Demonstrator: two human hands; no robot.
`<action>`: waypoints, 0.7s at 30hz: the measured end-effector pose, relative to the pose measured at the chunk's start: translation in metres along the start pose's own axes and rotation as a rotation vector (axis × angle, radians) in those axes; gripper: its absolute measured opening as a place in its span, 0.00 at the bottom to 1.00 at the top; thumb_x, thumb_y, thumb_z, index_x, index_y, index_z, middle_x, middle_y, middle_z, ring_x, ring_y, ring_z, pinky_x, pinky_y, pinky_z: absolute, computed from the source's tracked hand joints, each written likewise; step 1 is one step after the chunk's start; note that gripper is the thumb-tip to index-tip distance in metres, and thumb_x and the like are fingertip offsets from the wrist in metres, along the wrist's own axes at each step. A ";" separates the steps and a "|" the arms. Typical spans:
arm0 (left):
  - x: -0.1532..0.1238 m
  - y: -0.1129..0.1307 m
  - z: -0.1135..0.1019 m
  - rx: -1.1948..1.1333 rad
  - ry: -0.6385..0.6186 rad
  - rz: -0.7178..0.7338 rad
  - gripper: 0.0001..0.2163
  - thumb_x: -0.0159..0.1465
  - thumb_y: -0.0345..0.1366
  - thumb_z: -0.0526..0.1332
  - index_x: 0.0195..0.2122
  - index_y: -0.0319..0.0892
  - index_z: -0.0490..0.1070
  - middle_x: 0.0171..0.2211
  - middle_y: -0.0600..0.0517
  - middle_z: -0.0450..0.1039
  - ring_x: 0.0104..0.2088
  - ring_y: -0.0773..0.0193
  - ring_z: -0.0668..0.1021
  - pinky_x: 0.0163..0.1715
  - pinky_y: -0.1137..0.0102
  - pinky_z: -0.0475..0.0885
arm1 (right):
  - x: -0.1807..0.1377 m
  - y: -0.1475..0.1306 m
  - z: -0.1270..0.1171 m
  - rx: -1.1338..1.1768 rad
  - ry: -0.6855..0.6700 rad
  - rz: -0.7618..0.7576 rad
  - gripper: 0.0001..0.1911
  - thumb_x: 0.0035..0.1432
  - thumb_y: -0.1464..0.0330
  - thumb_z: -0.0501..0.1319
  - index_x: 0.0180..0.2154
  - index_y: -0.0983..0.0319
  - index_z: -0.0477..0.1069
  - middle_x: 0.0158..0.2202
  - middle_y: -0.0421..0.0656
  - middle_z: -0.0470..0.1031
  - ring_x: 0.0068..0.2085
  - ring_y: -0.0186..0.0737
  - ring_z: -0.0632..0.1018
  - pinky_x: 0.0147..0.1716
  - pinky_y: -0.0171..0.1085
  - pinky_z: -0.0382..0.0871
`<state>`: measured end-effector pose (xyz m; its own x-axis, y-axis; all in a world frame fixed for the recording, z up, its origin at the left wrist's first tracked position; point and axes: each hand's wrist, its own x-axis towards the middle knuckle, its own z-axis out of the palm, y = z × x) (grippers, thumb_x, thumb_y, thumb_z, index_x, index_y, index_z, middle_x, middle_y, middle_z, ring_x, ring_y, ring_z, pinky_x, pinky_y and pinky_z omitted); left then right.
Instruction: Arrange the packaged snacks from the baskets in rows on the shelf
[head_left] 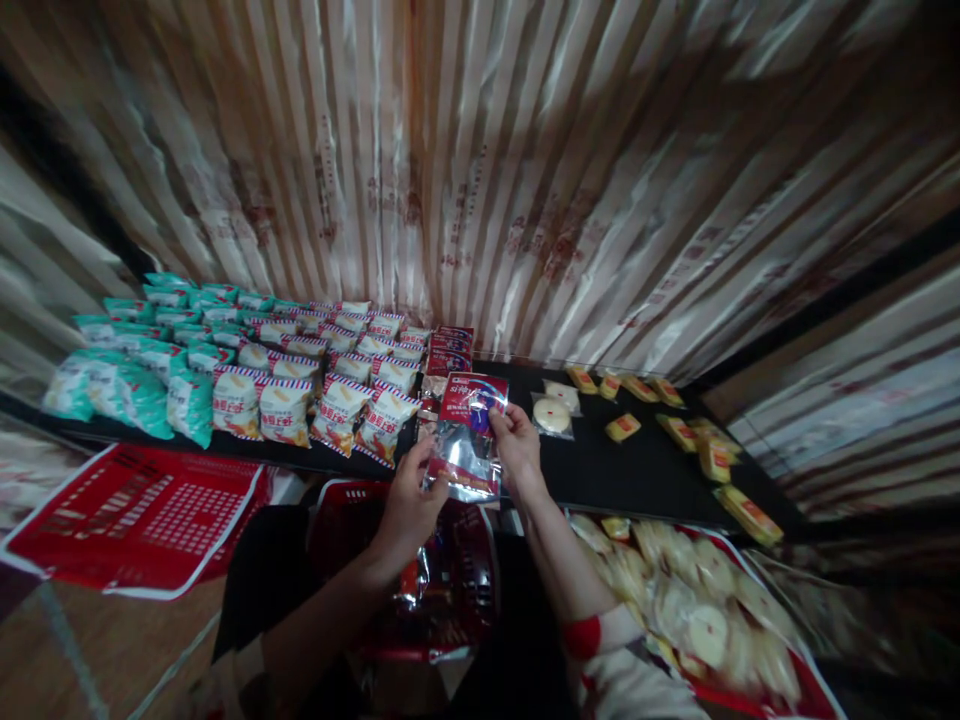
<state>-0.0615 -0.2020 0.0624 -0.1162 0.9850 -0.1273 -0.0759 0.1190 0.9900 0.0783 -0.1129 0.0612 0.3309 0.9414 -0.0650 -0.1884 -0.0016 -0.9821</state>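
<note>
Between my two hands is a red snack packet (471,435) with a clear window, tilted over the front edge of the black shelf. My left hand (417,482) pinches its lower left edge. At its upper right edge, my right hand (517,448) grips it with thumb and fingers. Behind it, several matching red packets (450,348) stand in a column on the shelf. To their left are rows of white snack bags (337,410) with striped tops. Below my hands, a red basket (322,525) between my legs holds more shiny packets, blurred and dark.
Teal bags (135,385) fill the shelf's left end. Round wrapped cakes (553,414) and small yellow packs (622,428) lie on the right of the black shelf (577,475). A red basket (165,520) is at left; another basket (806,665) holds wrapped cakes. Plastic-wrapped corrugated sheeting (450,180) rises behind.
</note>
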 end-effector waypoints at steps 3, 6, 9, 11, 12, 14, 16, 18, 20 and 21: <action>0.016 -0.004 -0.002 0.104 0.038 0.073 0.17 0.51 0.28 0.59 0.43 0.39 0.71 0.50 0.44 0.65 0.49 0.59 0.72 0.46 0.67 0.71 | 0.026 0.011 0.009 -0.060 -0.028 -0.030 0.20 0.40 0.56 0.65 0.33 0.61 0.69 0.22 0.36 0.73 0.22 0.32 0.71 0.25 0.33 0.66; 0.028 -0.005 -0.003 0.093 0.050 0.066 0.15 0.51 0.29 0.59 0.41 0.39 0.73 0.52 0.43 0.63 0.50 0.57 0.72 0.46 0.65 0.71 | 0.044 0.020 0.014 -0.227 -0.031 -0.091 0.18 0.44 0.56 0.62 0.34 0.62 0.70 0.27 0.40 0.76 0.28 0.37 0.74 0.31 0.36 0.68; 0.035 -0.006 -0.004 0.079 0.069 0.021 0.15 0.51 0.30 0.59 0.41 0.38 0.74 0.54 0.41 0.62 0.51 0.54 0.71 0.47 0.63 0.71 | 0.055 0.027 0.017 -0.515 -0.004 -0.164 0.17 0.49 0.58 0.58 0.37 0.62 0.72 0.33 0.43 0.77 0.33 0.40 0.75 0.37 0.40 0.68; 0.037 -0.008 -0.004 0.075 0.089 -0.004 0.15 0.51 0.30 0.59 0.41 0.38 0.75 0.54 0.42 0.63 0.53 0.53 0.69 0.49 0.63 0.69 | 0.058 0.031 0.019 -0.691 0.023 -0.209 0.17 0.51 0.59 0.57 0.38 0.63 0.73 0.37 0.47 0.76 0.38 0.43 0.75 0.42 0.43 0.67; 0.038 -0.009 -0.005 0.073 0.101 -0.014 0.15 0.51 0.29 0.59 0.40 0.39 0.75 0.54 0.43 0.63 0.54 0.53 0.68 0.50 0.62 0.68 | 0.059 0.033 0.020 -0.759 0.039 -0.234 0.18 0.51 0.60 0.56 0.39 0.64 0.74 0.40 0.49 0.76 0.41 0.45 0.75 0.44 0.44 0.66; 0.039 -0.009 -0.006 0.079 0.107 -0.033 0.15 0.51 0.29 0.59 0.41 0.39 0.75 0.55 0.43 0.63 0.55 0.53 0.68 0.51 0.62 0.67 | 0.059 0.038 0.021 -0.845 0.059 -0.283 0.18 0.52 0.61 0.56 0.39 0.65 0.74 0.45 0.52 0.73 0.47 0.47 0.72 0.48 0.45 0.64; 0.039 -0.009 -0.006 0.107 0.097 -0.045 0.16 0.51 0.29 0.58 0.42 0.38 0.74 0.55 0.43 0.62 0.54 0.53 0.68 0.52 0.62 0.67 | 0.057 0.044 0.021 -0.884 0.067 -0.310 0.19 0.53 0.61 0.55 0.41 0.66 0.74 0.50 0.54 0.71 0.51 0.49 0.70 0.50 0.45 0.63; 0.038 -0.008 -0.007 0.143 0.078 -0.043 0.17 0.51 0.30 0.57 0.43 0.38 0.74 0.56 0.42 0.62 0.54 0.53 0.69 0.53 0.61 0.66 | 0.057 0.048 0.020 -0.900 0.057 -0.300 0.20 0.54 0.61 0.54 0.43 0.67 0.73 0.51 0.55 0.70 0.51 0.49 0.70 0.51 0.46 0.62; 0.038 -0.007 -0.006 0.178 0.076 -0.036 0.18 0.51 0.29 0.57 0.44 0.37 0.73 0.55 0.41 0.63 0.55 0.52 0.68 0.54 0.61 0.64 | 0.057 0.051 0.019 -0.905 0.034 -0.286 0.22 0.55 0.61 0.53 0.47 0.67 0.71 0.50 0.55 0.71 0.50 0.49 0.71 0.50 0.46 0.63; 0.038 -0.007 -0.005 0.191 0.078 -0.032 0.19 0.51 0.29 0.57 0.45 0.36 0.73 0.56 0.41 0.63 0.56 0.52 0.67 0.55 0.60 0.64 | 0.057 0.052 0.019 -0.902 0.025 -0.292 0.23 0.55 0.61 0.53 0.49 0.68 0.69 0.49 0.55 0.72 0.50 0.48 0.72 0.50 0.46 0.63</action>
<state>-0.0702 -0.1663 0.0501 -0.1934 0.9686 -0.1564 0.1077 0.1794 0.9779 0.0702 -0.0533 0.0102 0.2737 0.9383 0.2116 0.6869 -0.0367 -0.7258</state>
